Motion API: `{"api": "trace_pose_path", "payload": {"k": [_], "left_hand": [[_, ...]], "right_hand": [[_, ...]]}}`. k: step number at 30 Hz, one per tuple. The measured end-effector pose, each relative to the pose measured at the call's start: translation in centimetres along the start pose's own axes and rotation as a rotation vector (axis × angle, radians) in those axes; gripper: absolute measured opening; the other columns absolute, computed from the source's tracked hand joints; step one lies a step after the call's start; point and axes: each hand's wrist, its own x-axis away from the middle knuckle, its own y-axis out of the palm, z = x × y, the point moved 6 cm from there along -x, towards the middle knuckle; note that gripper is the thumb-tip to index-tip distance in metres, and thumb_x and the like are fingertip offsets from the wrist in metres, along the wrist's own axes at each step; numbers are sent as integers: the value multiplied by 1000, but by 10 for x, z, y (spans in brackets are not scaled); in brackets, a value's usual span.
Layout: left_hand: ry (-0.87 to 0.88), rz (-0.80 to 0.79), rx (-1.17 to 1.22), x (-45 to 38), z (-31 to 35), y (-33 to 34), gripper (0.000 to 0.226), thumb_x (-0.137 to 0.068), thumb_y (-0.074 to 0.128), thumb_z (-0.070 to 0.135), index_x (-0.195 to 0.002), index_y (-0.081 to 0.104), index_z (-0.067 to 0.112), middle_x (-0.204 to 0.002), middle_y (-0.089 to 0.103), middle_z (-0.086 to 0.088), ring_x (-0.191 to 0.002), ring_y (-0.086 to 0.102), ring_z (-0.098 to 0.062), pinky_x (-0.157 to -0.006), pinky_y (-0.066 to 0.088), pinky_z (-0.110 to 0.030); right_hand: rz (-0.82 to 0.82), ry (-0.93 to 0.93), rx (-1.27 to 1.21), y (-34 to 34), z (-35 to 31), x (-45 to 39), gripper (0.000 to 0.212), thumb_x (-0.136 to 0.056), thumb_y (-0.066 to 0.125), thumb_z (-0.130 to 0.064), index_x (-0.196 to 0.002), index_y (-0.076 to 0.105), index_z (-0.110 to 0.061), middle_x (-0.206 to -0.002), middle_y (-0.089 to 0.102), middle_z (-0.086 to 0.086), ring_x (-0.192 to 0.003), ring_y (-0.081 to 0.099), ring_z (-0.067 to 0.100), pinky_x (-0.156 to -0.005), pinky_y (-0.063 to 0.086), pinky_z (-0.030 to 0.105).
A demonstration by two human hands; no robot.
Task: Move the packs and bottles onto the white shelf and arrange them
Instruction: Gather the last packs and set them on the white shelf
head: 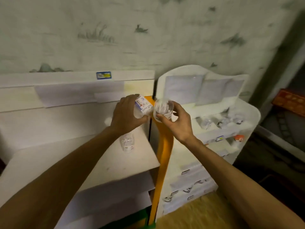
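My left hand [126, 115] grips a clear plastic bottle with a blue and white label [143, 105], held above the back right corner of the pale cabinet top [102, 162]. My right hand [177, 120] grips a second clear bottle [163, 108] right beside the first, over the gap between the two units. Another clear bottle [127, 142] lies on the cabinet top, just below my left wrist. The white shelf [247, 113] stands to the right, with several bottles [219, 121] on its upper level and packs on the levels below.
An orange panel [163, 156] runs down between the cabinet and the white shelf. A small red pack [239, 138] sits at the shelf's right side. The patterned wall is close behind. Dark furniture and a red box [290, 103] stand at the far right.
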Motion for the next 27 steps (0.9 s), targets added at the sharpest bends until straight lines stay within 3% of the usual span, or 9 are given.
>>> {"api": "trace_pose_path", "payload": {"k": [7,10,12,16,21,25,27], "left_hand": [[141,-118,27,-9,117,65,88,-69,80,56,-142,45,22,-139,53,1,-124,48,-20,-103,43,-35],[156,-246,64,-7,148,107,89,-71,80,57,-144,42,22,-140,50,1,-125,47,-20,-104,42,-32],[126,-323,89,-9,162,135,89,-71,80,56,-144,41,21,-139,50,-1,-124,49,-23,-103,44,-35],[88,-458,88,-17,175,195,88,-73,79,56,-144,39,24,-139,49,0,-125,49,-23,-96,47,-36],[65,-594,38,-38,183,268,85,-70,77,64,-137,43,25,-131,53,-1,-116,55,-25,-91,52,-42],[84,-674,-26,-56,186,316,87,-71,76,65,-138,42,22,-134,51,-4,-119,53,-27,-90,51,-42],[101,-710,-47,-68,186,336,88,-72,75,63,-140,39,21,-135,50,-6,-120,53,-28,-89,51,-39]], "right_hand": [[140,196,7,-108,73,26,67,-74,80,-55,-130,53,-30,-115,66,-14,-105,63,3,-87,57,30],[203,292,-32,-141,109,37,58,-77,82,-41,-126,53,-29,-108,63,-19,-104,63,5,-80,55,18],[237,355,-37,-159,133,41,61,-78,82,-40,-130,53,-22,-109,63,-14,-102,61,5,-76,50,11],[307,524,-124,-184,187,42,67,-76,82,-47,-129,52,-20,-112,67,-7,-101,65,7,-82,54,21],[268,636,-113,-207,244,26,63,-77,82,-45,-124,49,-17,-110,66,-4,-94,66,5,-70,54,16],[227,755,-108,-218,294,-3,81,-65,87,-56,-125,52,-15,-113,68,1,-100,68,15,-90,57,36],[216,789,-95,-223,316,-12,85,-60,87,-60,-123,53,-16,-112,68,1,-99,68,16,-91,57,39]]}}
